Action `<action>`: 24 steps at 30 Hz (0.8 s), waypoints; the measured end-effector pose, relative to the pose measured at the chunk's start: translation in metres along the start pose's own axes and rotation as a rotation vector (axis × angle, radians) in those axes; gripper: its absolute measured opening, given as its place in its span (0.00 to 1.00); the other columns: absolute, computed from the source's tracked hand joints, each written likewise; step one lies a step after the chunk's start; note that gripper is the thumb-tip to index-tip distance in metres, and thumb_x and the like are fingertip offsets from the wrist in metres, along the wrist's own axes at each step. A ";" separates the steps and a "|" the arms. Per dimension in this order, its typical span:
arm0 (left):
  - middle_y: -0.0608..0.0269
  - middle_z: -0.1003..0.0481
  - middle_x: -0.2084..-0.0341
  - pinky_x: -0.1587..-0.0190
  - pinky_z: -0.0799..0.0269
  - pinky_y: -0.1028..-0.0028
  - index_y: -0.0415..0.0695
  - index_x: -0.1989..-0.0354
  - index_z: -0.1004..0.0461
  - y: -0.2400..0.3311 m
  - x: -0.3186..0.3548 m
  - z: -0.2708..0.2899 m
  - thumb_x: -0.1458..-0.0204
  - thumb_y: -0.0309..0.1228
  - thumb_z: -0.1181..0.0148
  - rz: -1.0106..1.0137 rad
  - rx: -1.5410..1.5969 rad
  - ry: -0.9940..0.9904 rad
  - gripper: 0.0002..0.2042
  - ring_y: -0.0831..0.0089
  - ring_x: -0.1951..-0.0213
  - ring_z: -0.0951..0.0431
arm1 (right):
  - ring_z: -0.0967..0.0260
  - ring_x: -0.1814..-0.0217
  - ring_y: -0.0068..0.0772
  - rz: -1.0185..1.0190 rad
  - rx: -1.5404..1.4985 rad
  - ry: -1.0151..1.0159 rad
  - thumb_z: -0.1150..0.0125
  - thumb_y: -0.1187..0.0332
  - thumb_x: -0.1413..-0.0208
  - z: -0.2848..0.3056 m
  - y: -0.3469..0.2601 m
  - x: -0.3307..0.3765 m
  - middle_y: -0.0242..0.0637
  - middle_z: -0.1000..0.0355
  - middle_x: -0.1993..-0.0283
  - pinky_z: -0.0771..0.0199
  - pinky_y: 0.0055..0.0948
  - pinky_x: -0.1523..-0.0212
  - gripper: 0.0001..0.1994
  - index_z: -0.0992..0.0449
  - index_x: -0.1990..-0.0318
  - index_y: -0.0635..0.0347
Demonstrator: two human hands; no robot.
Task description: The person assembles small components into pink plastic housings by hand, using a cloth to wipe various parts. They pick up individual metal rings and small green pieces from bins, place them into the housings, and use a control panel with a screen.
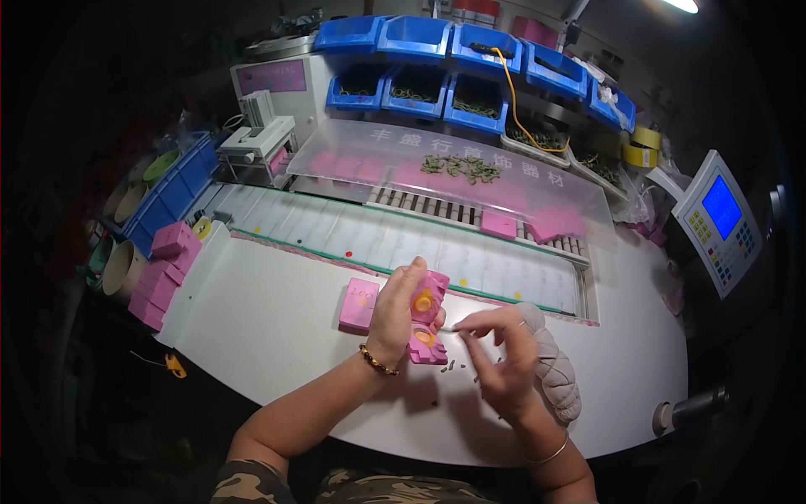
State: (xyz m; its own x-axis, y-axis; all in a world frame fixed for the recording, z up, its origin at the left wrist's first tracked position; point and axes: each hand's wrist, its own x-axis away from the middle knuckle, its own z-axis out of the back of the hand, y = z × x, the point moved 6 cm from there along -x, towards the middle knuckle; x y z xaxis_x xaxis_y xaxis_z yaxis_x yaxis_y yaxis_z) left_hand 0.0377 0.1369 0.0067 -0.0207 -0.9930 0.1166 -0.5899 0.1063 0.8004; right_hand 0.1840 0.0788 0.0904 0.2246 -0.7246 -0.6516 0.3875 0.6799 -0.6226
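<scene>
My left hand (393,315) is closed around a pink rubber mould (428,290), which is parted into an upper and a lower piece. Orange-yellow round marks show in the hollows of both pieces. Just to its right, my right hand (504,353) has thumb and forefinger pinched together; whatever is between them is too small to make out. Beside my left hand, a closed pink mould block (359,304) lies on the white table (277,311). Small dark bits (451,366) are scattered below the held mould.
A grey padded cloth roll (554,370) lies by my right wrist. Behind are a glass-topped strip (378,239) and a clear cover (336,139) bearing green pieces. Blue bins (414,38) line the back; stacked pink blocks (159,281) stand left, a control panel (718,218) right.
</scene>
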 end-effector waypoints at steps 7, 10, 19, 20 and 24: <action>0.63 0.28 0.63 0.69 0.27 0.81 0.40 0.53 0.32 0.001 0.017 -0.032 0.37 0.35 0.46 -0.054 -0.266 -0.347 0.12 0.81 0.71 0.25 | 0.34 0.62 0.15 -0.650 -0.729 0.138 0.40 0.76 0.41 0.011 0.063 0.013 0.27 0.29 0.62 0.34 0.16 0.61 0.04 0.28 0.60 0.62; 0.65 0.27 0.62 0.63 0.28 0.81 0.39 0.56 0.30 -0.005 0.020 -0.038 0.39 0.29 0.42 -0.072 -0.272 -0.389 0.08 0.84 0.66 0.27 | 0.34 0.62 0.16 -0.622 -0.748 0.049 0.38 0.76 0.43 0.003 0.060 0.014 0.28 0.29 0.64 0.33 0.19 0.62 0.04 0.27 0.62 0.62; 0.69 0.27 0.67 0.59 0.29 0.81 0.39 0.59 0.30 -0.004 0.021 -0.035 0.38 0.28 0.45 -0.144 -0.361 -0.434 0.06 0.84 0.64 0.27 | 0.40 0.76 0.22 -0.252 -0.158 -0.042 0.43 0.70 0.38 0.012 0.043 0.005 0.30 0.34 0.73 0.39 0.22 0.75 0.07 0.28 0.68 0.63; 0.69 0.27 0.67 0.59 0.29 0.81 0.39 0.59 0.30 -0.004 0.021 -0.035 0.38 0.28 0.45 -0.144 -0.359 -0.435 0.06 0.84 0.64 0.27 | 0.42 0.76 0.18 -0.458 -0.363 -0.078 0.46 0.68 0.35 0.007 0.054 0.011 0.28 0.35 0.74 0.40 0.21 0.75 0.10 0.29 0.68 0.63; 0.69 0.26 0.68 0.59 0.29 0.81 0.39 0.59 0.28 0.003 0.020 -0.032 0.39 0.28 0.43 -0.188 -0.388 -0.375 0.06 0.84 0.64 0.26 | 0.47 0.79 0.15 -0.552 -0.393 -0.092 0.52 0.61 0.31 0.015 0.059 0.015 0.25 0.38 0.81 0.46 0.20 0.77 0.21 0.30 0.79 0.62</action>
State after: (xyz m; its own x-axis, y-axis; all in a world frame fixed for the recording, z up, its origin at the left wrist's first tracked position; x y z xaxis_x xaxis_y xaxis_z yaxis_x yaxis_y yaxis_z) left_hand 0.0618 0.1188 0.0303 -0.2708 -0.9397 -0.2086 -0.2727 -0.1330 0.9529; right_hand 0.2236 0.1064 0.0502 0.1688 -0.9718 -0.1644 0.1172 0.1854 -0.9756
